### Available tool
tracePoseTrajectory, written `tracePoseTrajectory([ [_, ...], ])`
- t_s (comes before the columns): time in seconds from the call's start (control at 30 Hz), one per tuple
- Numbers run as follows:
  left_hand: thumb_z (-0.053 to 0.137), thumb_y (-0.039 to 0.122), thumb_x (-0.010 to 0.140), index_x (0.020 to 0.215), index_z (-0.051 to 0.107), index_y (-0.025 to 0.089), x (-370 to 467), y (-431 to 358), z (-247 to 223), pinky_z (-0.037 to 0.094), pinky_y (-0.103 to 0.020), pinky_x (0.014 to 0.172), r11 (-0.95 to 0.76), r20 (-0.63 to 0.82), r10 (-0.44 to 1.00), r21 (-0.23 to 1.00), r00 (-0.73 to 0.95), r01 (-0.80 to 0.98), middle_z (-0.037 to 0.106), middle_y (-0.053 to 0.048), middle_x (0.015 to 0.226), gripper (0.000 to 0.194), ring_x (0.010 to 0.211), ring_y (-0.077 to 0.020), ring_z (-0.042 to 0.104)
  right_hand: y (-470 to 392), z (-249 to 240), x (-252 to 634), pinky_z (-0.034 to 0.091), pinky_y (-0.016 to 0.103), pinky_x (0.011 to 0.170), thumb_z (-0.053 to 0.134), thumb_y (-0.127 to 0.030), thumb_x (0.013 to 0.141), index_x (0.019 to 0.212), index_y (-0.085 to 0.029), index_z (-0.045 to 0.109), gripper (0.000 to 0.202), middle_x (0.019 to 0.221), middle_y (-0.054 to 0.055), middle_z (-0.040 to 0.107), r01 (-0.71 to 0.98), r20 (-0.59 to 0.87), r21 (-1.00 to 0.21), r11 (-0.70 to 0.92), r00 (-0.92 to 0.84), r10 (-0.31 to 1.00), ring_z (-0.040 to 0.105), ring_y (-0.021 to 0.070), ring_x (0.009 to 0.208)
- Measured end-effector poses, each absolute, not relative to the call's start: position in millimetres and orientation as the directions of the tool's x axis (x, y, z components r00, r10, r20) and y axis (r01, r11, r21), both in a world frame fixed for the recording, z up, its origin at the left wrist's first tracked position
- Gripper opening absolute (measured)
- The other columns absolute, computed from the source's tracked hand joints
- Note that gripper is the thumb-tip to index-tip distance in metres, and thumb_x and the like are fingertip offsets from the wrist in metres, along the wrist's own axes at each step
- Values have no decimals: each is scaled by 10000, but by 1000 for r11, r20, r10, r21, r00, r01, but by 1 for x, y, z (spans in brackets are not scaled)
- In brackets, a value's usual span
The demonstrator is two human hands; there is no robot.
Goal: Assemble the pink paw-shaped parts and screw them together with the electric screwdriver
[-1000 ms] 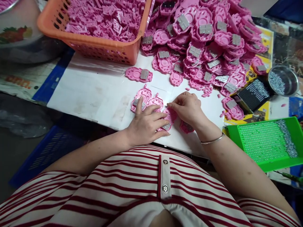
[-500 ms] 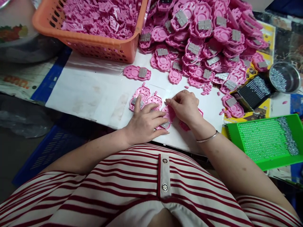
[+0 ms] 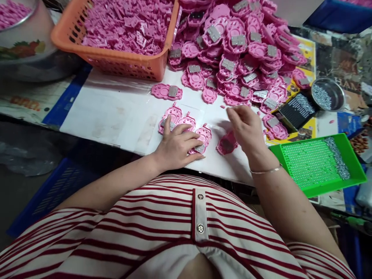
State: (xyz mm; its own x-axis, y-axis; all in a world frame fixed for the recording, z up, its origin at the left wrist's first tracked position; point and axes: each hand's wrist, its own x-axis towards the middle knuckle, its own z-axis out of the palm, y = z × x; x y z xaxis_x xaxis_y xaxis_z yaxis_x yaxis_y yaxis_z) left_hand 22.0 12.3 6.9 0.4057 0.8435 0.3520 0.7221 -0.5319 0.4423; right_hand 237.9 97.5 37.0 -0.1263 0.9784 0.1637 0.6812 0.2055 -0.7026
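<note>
My left hand [image 3: 178,146] lies with fingers spread over a row of pink plastic shells on a white board [image 3: 101,112]. Its fingertips touch a shell with a grey plate [image 3: 171,116], a middle shell [image 3: 186,122] and a right-hand shell [image 3: 204,135]. My right hand [image 3: 245,126] is raised above the board with thumb and fingers pinched together; whatever may be between them is too small to make out. Just left of it and lower lies another pink shell [image 3: 226,143], partly in its shadow. One more shell [image 3: 166,91] rests farther back, near the basket.
An orange basket [image 3: 116,58] of small pink parts stands at the back left, beside a large heap of pink shells [image 3: 229,64]. On the right are a black block [image 3: 295,112], a metal bowl [image 3: 328,94] and a green tray [image 3: 316,166], all with small metal pieces.
My right hand has lifted off the right-hand shell and moved right, uncovering that shell. My left hand stays over the row. The view has shifted slightly.
</note>
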Motion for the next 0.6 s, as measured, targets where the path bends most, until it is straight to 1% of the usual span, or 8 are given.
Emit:
tracePoseTrajectory([
  [0.07, 695, 499, 854, 1014, 750, 286, 20, 13, 7, -33, -702, 1173, -522, 365, 847, 431, 387, 736, 751, -10, 1128, 272, 1213, -333, 548, 74, 38, 259, 452, 384, 837, 518, -472, 916, 892, -200, 654, 305, 915, 79, 648, 770, 190, -598, 224, -135, 972, 573, 206, 888],
  [0.1, 697, 497, 852, 1013, 750, 285, 18, 13, 6, -33, -698, 1174, -514, 370, 850, 424, 374, 746, 751, -12, 1131, 271, 1208, -334, 549, 61, 38, 267, 455, 405, 853, 535, -462, 909, 900, -200, 675, 298, 931, 93, 660, 811, 155, -533, 240, -185, 970, 580, 224, 906],
  [0.13, 699, 495, 851, 1012, 750, 282, 17, 14, 6, -27, -694, 1175, -504, 374, 853, 419, 363, 755, 752, -15, 1131, 272, 1200, -336, 553, 49, 38, 273, 454, 431, 884, 539, -460, 911, 947, -200, 693, 304, 989, 110, 669, 843, 115, -477, 248, -220, 969, 586, 245, 950],
  [0.2, 705, 491, 846, 1006, 753, 277, 14, 15, 6, -6, -688, 1177, -492, 378, 859, 416, 346, 765, 755, -24, 1125, 271, 1179, -338, 566, 30, 37, 278, 452, 466, 924, 547, -458, 909, 1014, -200, 705, 320, 1106, 138, 661, 867, 106, -412, 281, -260, 960, 591, 274, 1021],
  [0.33, 718, 464, 834, 1001, 758, 282, 12, 16, 7, 38, -684, 1181, -481, 354, 869, 447, 345, 754, 754, -28, 1136, 251, 1176, -329, 576, 43, 40, 259, 429, 453, 983, 522, -403, 931, 1049, -235, 699, 271, 1151, 116, 650, 847, 252, -409, 340, -253, 934, 579, 262, 1089],
  [0.43, 707, 449, 841, 1042, 749, 276, 11, 15, 9, 39, -695, 1171, -472, 320, 878, 454, 356, 756, 745, -31, 1169, 268, 1205, -330, 562, 84, 38, 231, 431, 406, 936, 505, -316, 933, 1059, -223, 710, 258, 1055, 108, 659, 794, 147, -428, 432, -410, 900, 574, 251, 1031],
  [0.5, 709, 476, 834, 1067, 741, 269, 11, 14, 10, 24, -700, 1167, -473, 308, 878, 445, 366, 761, 738, -39, 1187, 313, 1221, -338, 550, 112, 33, 212, 423, 399, 926, 541, -289, 908, 1090, -207, 711, 263, 1051, 118, 651, 787, 105, -434, 438, -438, 893, 562, 257, 1020],
  [0.6, 714, 512, 824, 1058, 739, 269, 12, 13, 9, 21, -699, 1165, -467, 312, 880, 435, 358, 770, 735, -42, 1194, 338, 1231, -343, 542, 139, 23, 197, 417, 379, 889, 570, -234, 870, 1001, -175, 736, 220, 990, 119, 655, 791, 40, -433, 432, -461, 886, 558, 247, 962],
])
